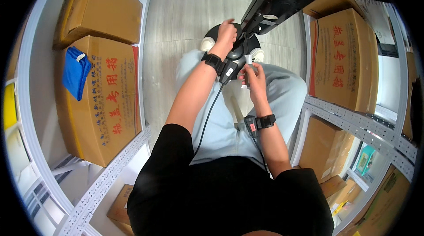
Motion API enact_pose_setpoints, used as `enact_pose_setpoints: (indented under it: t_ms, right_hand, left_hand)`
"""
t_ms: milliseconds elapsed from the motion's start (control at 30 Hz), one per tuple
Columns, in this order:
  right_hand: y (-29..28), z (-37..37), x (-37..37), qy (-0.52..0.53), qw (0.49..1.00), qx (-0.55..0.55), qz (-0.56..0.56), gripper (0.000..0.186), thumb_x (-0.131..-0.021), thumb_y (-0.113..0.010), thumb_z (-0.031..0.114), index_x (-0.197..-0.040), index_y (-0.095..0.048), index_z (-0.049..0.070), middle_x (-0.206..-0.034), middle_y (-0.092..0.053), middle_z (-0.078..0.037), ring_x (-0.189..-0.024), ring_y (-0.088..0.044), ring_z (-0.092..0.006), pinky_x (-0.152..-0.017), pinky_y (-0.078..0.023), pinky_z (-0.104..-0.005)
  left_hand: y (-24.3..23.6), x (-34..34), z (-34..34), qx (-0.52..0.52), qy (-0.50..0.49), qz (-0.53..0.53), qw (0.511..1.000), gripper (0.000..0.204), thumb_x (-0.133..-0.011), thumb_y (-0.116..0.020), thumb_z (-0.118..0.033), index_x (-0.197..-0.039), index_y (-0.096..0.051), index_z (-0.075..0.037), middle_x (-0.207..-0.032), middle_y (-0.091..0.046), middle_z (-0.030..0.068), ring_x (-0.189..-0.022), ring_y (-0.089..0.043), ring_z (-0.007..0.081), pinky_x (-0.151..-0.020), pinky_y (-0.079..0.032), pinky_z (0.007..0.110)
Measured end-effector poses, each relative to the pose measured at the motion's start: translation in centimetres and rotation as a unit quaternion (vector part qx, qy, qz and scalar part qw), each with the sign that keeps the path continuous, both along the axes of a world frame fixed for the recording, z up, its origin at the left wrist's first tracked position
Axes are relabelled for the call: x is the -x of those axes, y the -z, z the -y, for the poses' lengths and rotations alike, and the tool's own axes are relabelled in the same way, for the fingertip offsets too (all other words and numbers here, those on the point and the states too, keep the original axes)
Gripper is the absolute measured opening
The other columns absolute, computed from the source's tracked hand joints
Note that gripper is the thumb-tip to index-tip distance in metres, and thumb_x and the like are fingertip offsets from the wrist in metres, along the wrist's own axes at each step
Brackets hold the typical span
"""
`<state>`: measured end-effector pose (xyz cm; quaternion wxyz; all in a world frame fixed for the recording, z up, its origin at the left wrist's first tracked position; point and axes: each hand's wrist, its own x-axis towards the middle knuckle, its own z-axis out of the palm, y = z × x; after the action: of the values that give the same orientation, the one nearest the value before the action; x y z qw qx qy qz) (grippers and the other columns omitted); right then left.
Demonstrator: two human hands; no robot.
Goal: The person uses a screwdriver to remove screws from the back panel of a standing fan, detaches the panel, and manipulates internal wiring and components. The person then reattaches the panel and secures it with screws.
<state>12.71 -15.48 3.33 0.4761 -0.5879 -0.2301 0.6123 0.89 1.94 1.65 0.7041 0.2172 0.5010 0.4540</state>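
Down between the shelves, the head view shows a person standing over a black round base (223, 37) on the pale wood-grain floor (185, 6), with a black flat panel on a stem (276, 0) — probably a monitor or a standing fan head, though the fisheye rim makes it hard to tell — leaning up to the right.

The left hand (227, 32) reaches down to where the stem meets the base; its fingers are curled over that joint and appear to grip it, though what exactly lies under them is hidden by the hand itself. The right hand (254, 76) is held nearer the body, fingers clenched around a small white cylindrical piece (248, 59) that stands upright out of the fist, just beside the left wrist and apart from the base. Both wrists carry black strap-on bands with cables (213, 61).

As for progress, the panel is tilted rather than upright and the white piece is in the hand, not on the base — so the work at the joint looks under way and unfinished.

Brown cardboard boxes (104, 8) fill the white metal shelving (110, 172) on both sides, and a blue folded cloth (75, 72) lies on one box at the left.
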Motion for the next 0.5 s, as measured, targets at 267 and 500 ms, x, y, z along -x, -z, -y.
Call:
enact_pose_setpoints:
  t_ms: [267, 500]
  right_hand:
    - [1.0, 0.1, 0.3, 0.008, 1.000, -0.009, 0.006, 0.029, -0.101, -0.056, 0.029, -0.119, -0.052, 0.006, -0.092, -0.065, -0.008, -0.078, -0.064, -0.0130, -0.059, -0.051, -0.0257]
    - [1.4, 0.3, -0.2, 0.026, 0.990, -0.015, -0.138, 0.034, -0.103, -0.053, 0.031, -0.121, -0.052, 0.003, -0.093, -0.064, -0.007, -0.080, -0.063, -0.0145, -0.063, -0.050, -0.0262]
  left_hand:
    - [-2.2, -0.3, -0.8, -0.075, 0.141, -0.067, 0.985, 0.057, -0.077, -0.036, 0.006, -0.124, -0.062, -0.011, -0.069, -0.044, -0.0050, -0.048, -0.027, 0.0045, -0.042, -0.015, 0.024]
    - [-1.8, 0.2, -1.0, -0.076, 0.149, -0.071, 0.983, 0.055, -0.077, -0.036, 0.006, -0.122, -0.063, -0.010, -0.071, -0.048, -0.0041, -0.050, -0.028, 0.0046, -0.042, -0.015, 0.024]
